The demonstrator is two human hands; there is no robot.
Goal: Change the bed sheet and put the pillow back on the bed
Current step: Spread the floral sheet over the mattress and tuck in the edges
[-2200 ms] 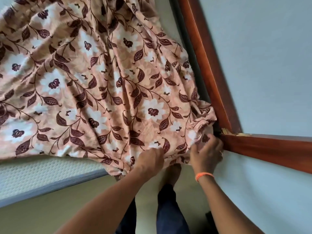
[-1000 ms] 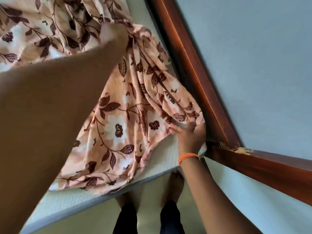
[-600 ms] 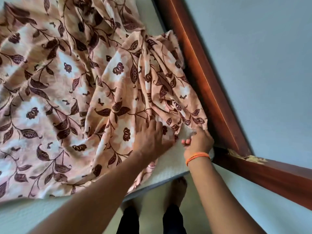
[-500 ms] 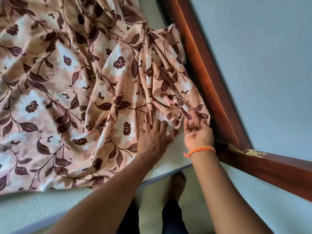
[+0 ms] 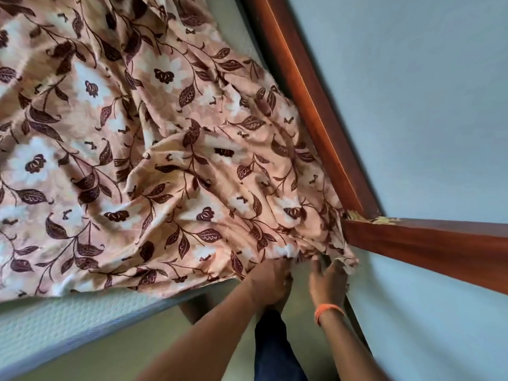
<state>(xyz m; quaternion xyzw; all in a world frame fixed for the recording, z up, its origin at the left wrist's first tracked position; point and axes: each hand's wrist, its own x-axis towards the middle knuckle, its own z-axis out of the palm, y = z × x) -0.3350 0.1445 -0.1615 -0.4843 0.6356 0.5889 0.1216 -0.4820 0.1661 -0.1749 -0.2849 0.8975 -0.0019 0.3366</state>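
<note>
At the bed's near corner, toward five o'clock of our view, we have both hands on the sheet (image 5: 170,149). It lies rumpled over most of the mattress (image 5: 52,323), whose pale quilted edge is bare along the near side from seven to six o'clock, and its gathered corner hangs where the two rails of the wooden frame (image 5: 316,105) meet. Our left hand (image 5: 270,284) sits at the hem with its fingers (image 5: 284,266) curled into the bunched cloth; our right hand (image 5: 328,283), with an orange band (image 5: 328,310) at the wrist, is just beside it at three o'clock, its fingers blurred, apparently bent round the hanging corner, though we cannot tell how firmly they are clamped. We judge the sheet light, soft and limp: it holds no shape, folds wherever it is pushed, and will slide back off the mattress unless its corner is caught under. It will not break, but a thin hem can tear if dragged against the chipped joint of the frame at three o'clock. The best hold, we think, is the hem itself at the corner, a good bunch in each hand and not a fingertip pinch, pulling down and under the mattress. The pillow is not in view.
</note>
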